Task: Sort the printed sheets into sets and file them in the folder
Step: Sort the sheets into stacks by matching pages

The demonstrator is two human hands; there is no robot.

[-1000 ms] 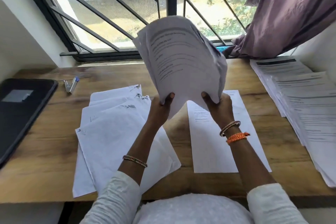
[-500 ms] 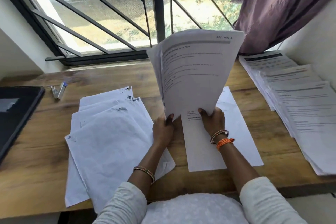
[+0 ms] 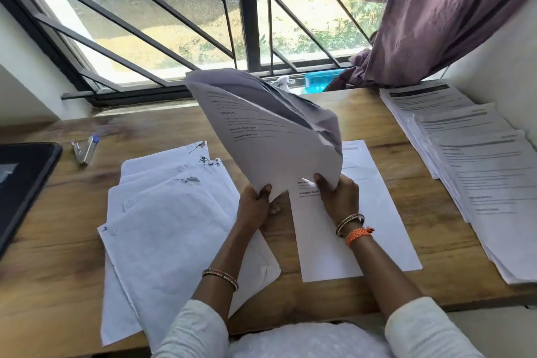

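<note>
A bundle of printed sheets (image 3: 270, 136) stands on end above the middle of the wooden desk (image 3: 58, 264), its top curling away and to the right. My left hand (image 3: 254, 206) grips its lower left corner. My right hand (image 3: 338, 195) grips the lower right corner. Face-down stapled sets (image 3: 168, 227) are fanned out on the left. A single printed sheet (image 3: 374, 221) lies flat under my right wrist. More printed sheets (image 3: 476, 166) are spread along the right edge. The black folder (image 3: 20, 183) lies at the far left.
A stapler (image 3: 85, 149) sits on the desk near the folder. A barred window (image 3: 247, 9) runs along the back, with a blue object (image 3: 322, 80) on its sill. A purple curtain (image 3: 441, 9) hangs at the upper right.
The bundle in my hands, upright and fairly flat before, has dropped lower and its top has flopped over to the right. Both hands keep their grip on its bottom corners.
</note>
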